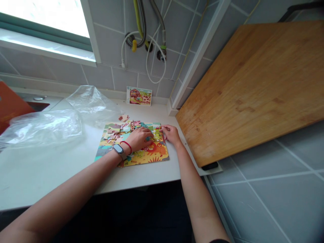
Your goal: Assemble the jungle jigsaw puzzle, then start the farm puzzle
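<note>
A colourful jigsaw puzzle (141, 158) lies on the white counter, its board printed with a lion and other animals. My left hand (138, 138) rests over the middle of it, palm down, thumb apart from the bent fingers. Loose puzzle pieces (112, 133) are heaped on the board's left part, beside that hand. At the board's right edge, my right hand (171, 134) is closed in a pinch on a small puzzle piece (160, 129), partly hidden by the fingers. More pieces (123, 117) lie just behind the board.
A picture card (139, 96) of a red barn leans against the tiled wall. Crumpled clear plastic bags (50, 128) lie to the left, near an orange object (11, 104). A big wooden board (253, 91) stands on the right. Hoses and a white cable (165, 65) hang above.
</note>
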